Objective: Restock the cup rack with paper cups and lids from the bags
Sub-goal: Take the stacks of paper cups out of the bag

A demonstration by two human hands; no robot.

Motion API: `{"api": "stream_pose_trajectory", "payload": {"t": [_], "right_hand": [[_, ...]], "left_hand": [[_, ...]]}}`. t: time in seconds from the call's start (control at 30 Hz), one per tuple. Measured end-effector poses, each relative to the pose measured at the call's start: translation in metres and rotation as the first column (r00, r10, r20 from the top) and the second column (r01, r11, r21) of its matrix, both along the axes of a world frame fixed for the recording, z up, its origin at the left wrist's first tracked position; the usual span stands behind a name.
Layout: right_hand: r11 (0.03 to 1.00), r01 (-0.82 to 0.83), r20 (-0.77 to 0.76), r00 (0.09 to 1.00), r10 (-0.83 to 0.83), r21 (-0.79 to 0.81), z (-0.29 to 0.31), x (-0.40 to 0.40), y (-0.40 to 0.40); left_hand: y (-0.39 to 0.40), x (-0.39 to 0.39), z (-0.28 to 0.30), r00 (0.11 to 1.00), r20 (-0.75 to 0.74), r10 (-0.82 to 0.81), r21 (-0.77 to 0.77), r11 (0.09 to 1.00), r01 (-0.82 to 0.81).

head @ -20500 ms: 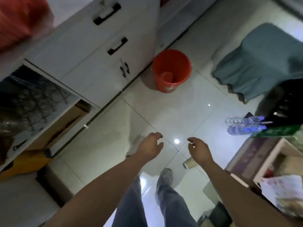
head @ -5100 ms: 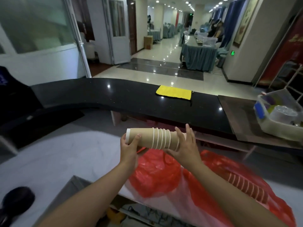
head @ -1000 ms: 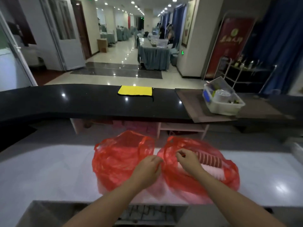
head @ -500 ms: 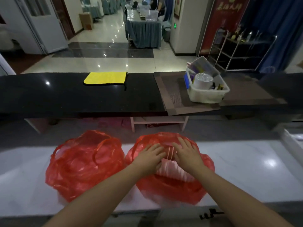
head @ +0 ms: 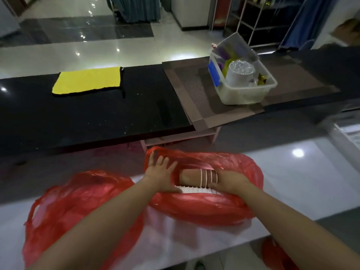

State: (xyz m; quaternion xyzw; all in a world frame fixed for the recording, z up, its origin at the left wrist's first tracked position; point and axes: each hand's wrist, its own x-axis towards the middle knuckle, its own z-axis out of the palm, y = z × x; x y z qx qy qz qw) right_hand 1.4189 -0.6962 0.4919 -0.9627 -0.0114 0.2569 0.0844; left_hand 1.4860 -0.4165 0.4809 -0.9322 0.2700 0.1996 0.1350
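Hands in right red bag (head: pixel 204 209); no legible writing.
Left hand (head: pixel 160 175) spreading flat, holding bag mouth apart; right hand (head: pixel 228 181) gripping brown cup stack (head: pixel 196 177).

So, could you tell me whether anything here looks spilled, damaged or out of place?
Nothing stands out. The cup stack lies on its side in the open red bag, with the right hand on it.
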Motion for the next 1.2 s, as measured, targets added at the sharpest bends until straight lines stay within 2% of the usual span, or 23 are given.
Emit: {"api": "stream_pose_trajectory", "payload": {"t": [0.07,0.17,0.27,0.43,0.63,0.73,1.0,1.2], "right_hand": [[1.0,-0.009,0.066,0.998,0.009,-0.012,-0.003,0.005,0.005],[0.994,-0.098,0.189,0.976,0.106,-0.05,-0.006,0.009,0.027],[0.986,-0.165,0.138,0.976,0.167,-0.031,-0.012,0.011,0.049],[0.987,-0.108,0.055,0.992,0.116,-0.122,-0.021,0.024,0.059],[0.963,-0.069,-0.032,0.997,0.063,-0.261,-0.02,0.03,0.067],[0.972,-0.053,0.002,0.998,0.055,-0.23,-0.016,0.025,0.067],[0.992,-0.062,0.272,0.958,0.089,-0.106,0.027,-0.002,0.069],[0.995,-0.051,0.436,0.9,0.01,0.083,0.053,-0.01,0.066]], "left_hand": [[0.0,0.006,-0.001,0.997,-0.072,-0.021,-0.062,0.998,0.016],[-0.01,0.009,0.002,0.999,0.014,-0.051,-0.258,0.965,0.053],[-0.02,0.012,0.011,0.99,0.105,-0.092,-0.376,0.918,0.125],[-0.031,0.024,0.022,0.967,0.122,-0.222,-0.444,0.86,0.253],[-0.032,0.033,0.015,0.98,0.029,-0.198,-0.486,0.854,0.187],[-0.033,0.033,0.027,0.981,0.019,-0.193,-0.534,0.828,0.174],[-0.04,0.035,0.081,0.991,-0.03,-0.133,-0.608,0.789,0.087],[-0.025,0.014,0.117,0.995,0.079,-0.068,-0.689,0.718,0.104]]}}
